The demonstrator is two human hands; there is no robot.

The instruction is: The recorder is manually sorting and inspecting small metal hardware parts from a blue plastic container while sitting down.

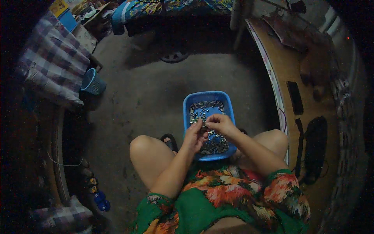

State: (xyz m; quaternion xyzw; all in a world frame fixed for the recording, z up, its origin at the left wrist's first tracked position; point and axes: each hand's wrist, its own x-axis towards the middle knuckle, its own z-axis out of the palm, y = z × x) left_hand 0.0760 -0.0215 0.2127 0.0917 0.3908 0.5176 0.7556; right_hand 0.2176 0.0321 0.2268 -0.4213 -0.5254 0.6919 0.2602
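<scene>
A blue rectangular plastic basket (231,113) stands in front of me between my knees. Many small shiny metal pieces (215,148), short and rod-like, lie in it. They are packed densely along the sides and scattered more loosely over the blue middle. Above the basket, my left hand (194,136) has its thumb raised and its fingers curled. My right hand (220,124) meets it there, thumb and forefinger pinched close to the left thumb tip. Whatever is between the fingers is too small to make out.
At right runs a long wooden surface (286,70) with a dark flat object (295,97) and a black bag-like item (314,150). A blue wastebasket (93,82) stands left beside checked cloth (58,58). Ahead is a bed with a patterned cover (175,8). Blue round objects (102,201) sit lower left.
</scene>
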